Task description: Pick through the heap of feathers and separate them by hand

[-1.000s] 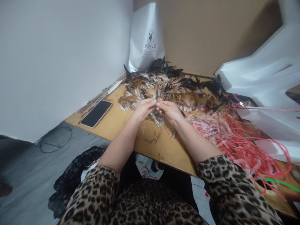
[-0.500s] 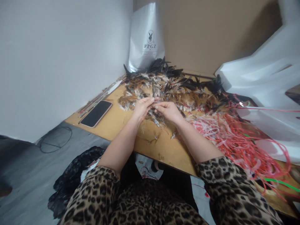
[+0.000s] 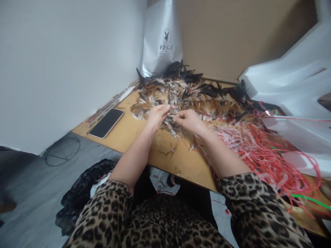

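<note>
A big heap of brown, black and white feathers [image 3: 196,94] covers the far part of a wooden table [image 3: 134,132]. My left hand [image 3: 157,116] is pinched on a small bunch of feathers [image 3: 169,100] that stands up from its fingertips. My right hand [image 3: 187,120] lies just to the right of it, fingers curled and pinched on feathers at the near edge of the heap. The two hands are a few centimetres apart. Loose feather bits [image 3: 170,151] lie on the wood under my wrists.
A black phone [image 3: 107,123] lies at the table's left, beside long thin sticks [image 3: 111,105]. A tangle of red and pink strips [image 3: 261,151] fills the right side. A white PPGZ bag [image 3: 162,41] and white foam sheets [image 3: 292,86] stand behind. A cable [image 3: 60,156] lies on the floor.
My hands, which touched at the fingertips, have drawn slightly apart; the right one moved right. The view has tilted down a little.
</note>
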Demonstrator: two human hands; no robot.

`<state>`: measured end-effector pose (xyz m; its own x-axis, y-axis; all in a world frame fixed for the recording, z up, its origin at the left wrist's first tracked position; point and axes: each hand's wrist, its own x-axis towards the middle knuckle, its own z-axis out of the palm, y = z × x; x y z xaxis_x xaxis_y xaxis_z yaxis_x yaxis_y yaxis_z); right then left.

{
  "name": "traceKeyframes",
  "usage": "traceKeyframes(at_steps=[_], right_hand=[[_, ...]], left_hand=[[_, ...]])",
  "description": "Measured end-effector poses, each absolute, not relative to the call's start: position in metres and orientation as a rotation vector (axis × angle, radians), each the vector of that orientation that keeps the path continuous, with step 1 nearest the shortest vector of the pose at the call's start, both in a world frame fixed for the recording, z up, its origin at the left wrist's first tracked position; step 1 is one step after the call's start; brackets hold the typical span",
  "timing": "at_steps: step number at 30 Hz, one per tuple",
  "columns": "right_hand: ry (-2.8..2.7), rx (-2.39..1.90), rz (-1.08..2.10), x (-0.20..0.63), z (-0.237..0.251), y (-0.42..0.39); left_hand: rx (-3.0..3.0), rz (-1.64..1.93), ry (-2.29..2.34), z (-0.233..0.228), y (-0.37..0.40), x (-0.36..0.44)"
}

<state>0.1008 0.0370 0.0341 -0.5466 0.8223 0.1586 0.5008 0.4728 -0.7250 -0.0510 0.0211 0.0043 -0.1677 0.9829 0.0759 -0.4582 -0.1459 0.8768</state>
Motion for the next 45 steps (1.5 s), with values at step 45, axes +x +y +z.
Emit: traceKeyframes(at_steps=[45], right_hand=[[-1.564, -1.020, 1.047, 0.094, 0.012, 0.050]], left_hand=[[0.745, 1.439, 0.878, -0.005, 0.024, -0.045]])
